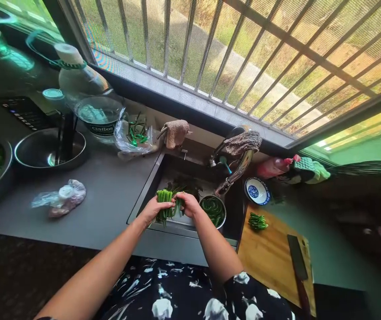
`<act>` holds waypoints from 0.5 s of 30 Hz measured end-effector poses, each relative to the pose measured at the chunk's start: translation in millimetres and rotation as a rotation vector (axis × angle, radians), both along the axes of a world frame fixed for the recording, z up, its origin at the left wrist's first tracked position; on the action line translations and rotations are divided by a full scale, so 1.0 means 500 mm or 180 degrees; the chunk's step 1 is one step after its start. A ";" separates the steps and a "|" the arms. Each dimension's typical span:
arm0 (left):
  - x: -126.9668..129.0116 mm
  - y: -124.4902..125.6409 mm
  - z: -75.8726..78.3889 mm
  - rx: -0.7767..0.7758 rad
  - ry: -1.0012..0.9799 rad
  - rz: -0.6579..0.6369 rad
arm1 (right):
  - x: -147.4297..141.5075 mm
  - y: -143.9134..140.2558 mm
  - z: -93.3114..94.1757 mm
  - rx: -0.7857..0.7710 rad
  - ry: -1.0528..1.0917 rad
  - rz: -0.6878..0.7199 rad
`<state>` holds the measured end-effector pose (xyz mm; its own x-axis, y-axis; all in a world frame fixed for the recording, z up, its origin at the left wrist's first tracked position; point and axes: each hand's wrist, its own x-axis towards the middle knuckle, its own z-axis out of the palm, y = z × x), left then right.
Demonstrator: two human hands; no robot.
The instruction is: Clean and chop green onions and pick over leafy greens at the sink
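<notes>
Over the sink (177, 166), my left hand (152, 209) is closed round an upright bunch of green stalks (164, 212). Close beside it, my right hand (189, 205) pinches a smaller clump of green stalks (179, 207), and its fingers nearly meet the left hand's. Just right of that hand, a round metal bowl (223, 221) in the sink holds long green pieces. Dark greens (185, 186) lie behind my hands, partly hidden by them. Cut green stalks (257, 221) rest on the wooden cutting board (267, 253) at the right.
A cleaver (297, 258) lies on the board's right side. The faucet (240, 166), draped with a cloth (244, 143), rises behind the sink. A blue-and-white bowl (263, 192) stands near the board. Leftward are a plastic bag (69, 200), a metal pan (27, 153) and a large bottle (77, 84).
</notes>
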<state>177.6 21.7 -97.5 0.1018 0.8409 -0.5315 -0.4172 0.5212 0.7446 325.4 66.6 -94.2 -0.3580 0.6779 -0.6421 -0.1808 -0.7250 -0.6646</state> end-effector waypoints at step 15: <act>-0.007 0.001 -0.003 0.0025 0.0000 -0.0330 | 0.005 -0.001 -0.007 0.0436 -0.0339 0.0109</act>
<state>174.1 22.1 -98.7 0.1885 0.8300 -0.5250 -0.3612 0.5557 0.7488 328.1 66.1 -97.5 -0.3171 0.7504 -0.5800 -0.0808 -0.6307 -0.7718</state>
